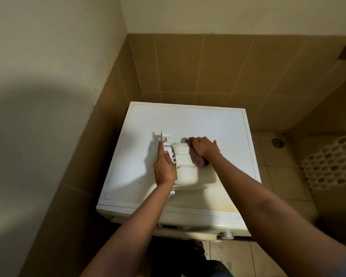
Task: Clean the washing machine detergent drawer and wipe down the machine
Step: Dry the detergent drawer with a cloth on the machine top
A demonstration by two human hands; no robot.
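Tiled corner, white washing machine (208, 124). Left hand (165, 168) grips the pulled-out drawer (186, 168) on top; right hand (205, 147) beside it clutches a cloth (198, 160) against it. Machine wiping likely remains.

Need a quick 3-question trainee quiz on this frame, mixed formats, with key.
1. True or false: the detergent drawer is slotted into the washing machine.
2. Which holds the checked cloth: A) left hand, B) right hand, C) neither?
3. Short answer: what does the left hand grip?
Key: 1 false, it lies on the machine's top; 2 B; 3 the drawer's front end.
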